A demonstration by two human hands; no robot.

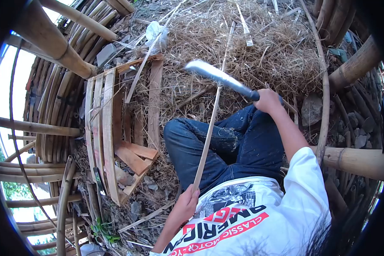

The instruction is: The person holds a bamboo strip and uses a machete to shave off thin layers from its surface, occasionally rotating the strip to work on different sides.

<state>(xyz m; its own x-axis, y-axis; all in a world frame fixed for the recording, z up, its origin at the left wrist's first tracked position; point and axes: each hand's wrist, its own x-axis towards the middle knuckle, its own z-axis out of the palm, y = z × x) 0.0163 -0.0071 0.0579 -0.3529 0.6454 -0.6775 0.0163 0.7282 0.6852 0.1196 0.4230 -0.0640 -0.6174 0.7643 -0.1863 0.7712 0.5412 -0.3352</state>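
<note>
My right hand (pixel 269 101) is closed round the dark handle of a machete (pixel 217 76), its bright blade pointing to the upper left. The blade lies across a long, thin bamboo strip (pixel 210 130). Down near my shirt, my left hand (pixel 187 205) grips the lower end of that strip. From there the strip slants up over my crossed legs in jeans (pixel 192 141) and out past the blade. Fine shavings (pixel 260 59) cover the ground ahead of me, and a few bits cling to the jeans.
A broken wooden crate (pixel 109 132) stands to my left, with a white plastic bag (pixel 156 35) beyond it. Bamboo poles (pixel 354 162) and walls surround me. Stones (pixel 311 110) lie at the right, beside a long upright bamboo pole (pixel 324 85).
</note>
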